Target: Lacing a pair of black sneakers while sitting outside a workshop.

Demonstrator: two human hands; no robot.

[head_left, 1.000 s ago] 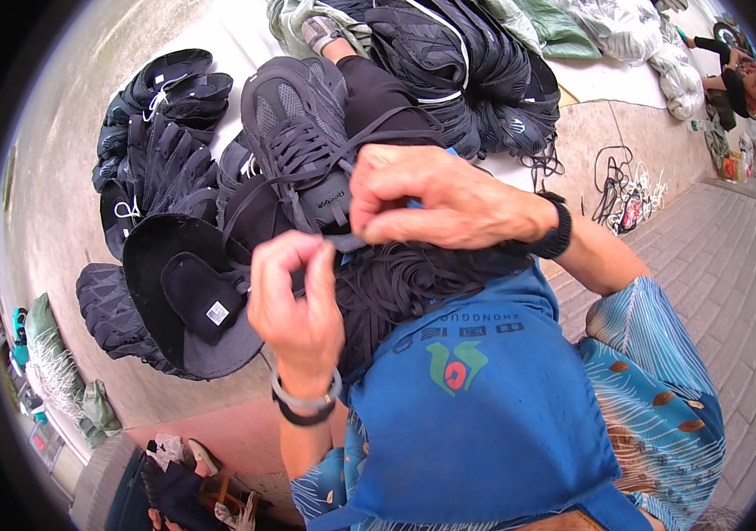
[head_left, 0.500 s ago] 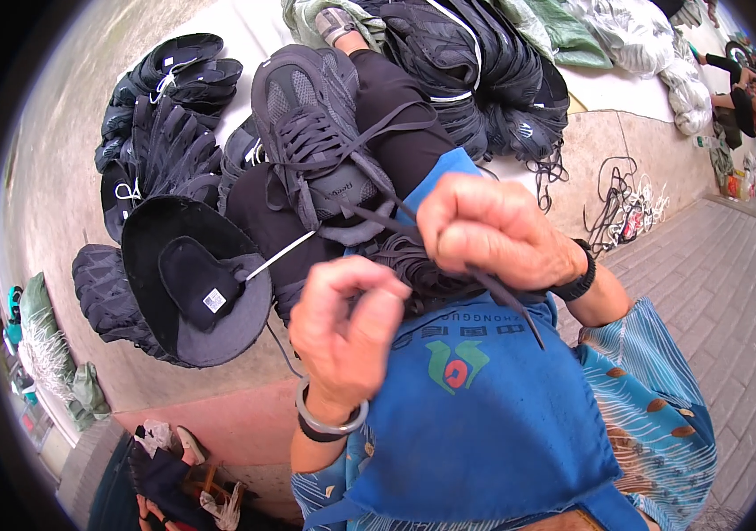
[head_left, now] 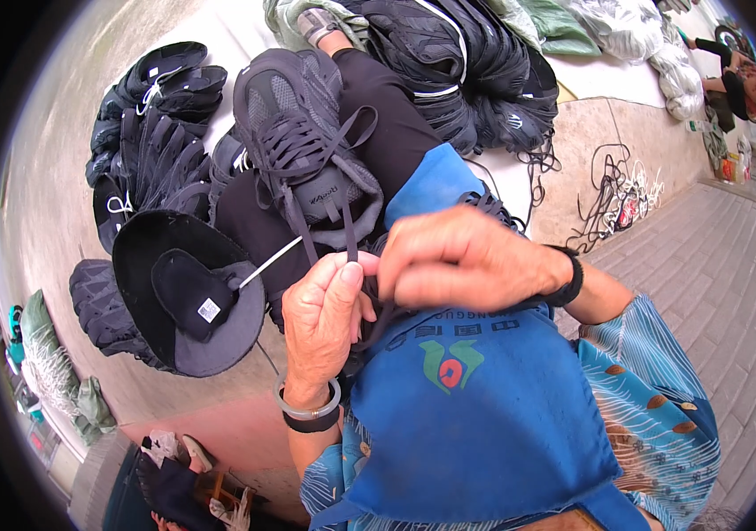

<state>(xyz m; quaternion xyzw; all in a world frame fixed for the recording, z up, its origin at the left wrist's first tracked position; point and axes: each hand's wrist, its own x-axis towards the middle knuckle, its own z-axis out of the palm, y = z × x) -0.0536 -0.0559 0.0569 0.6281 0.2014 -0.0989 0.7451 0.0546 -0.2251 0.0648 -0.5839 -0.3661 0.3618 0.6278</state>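
My left hand (head_left: 320, 310) pinches a dark lace (head_left: 351, 237), best kept taut, near the shoe (head_left: 318, 196); whether my right hand (head_left: 471, 258) grips, I can't tell.

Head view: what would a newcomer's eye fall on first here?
Probably the bright blue apron, with its green-and-red emblem, filling the lower centre. Just above, the left hand pinches a dark lace of the charcoal sneaker resting on the dark trousers, with the blurred right hand close beside. Beyond, at upper centre-right, lies a bulky bundle of what look like black shoe uppers.
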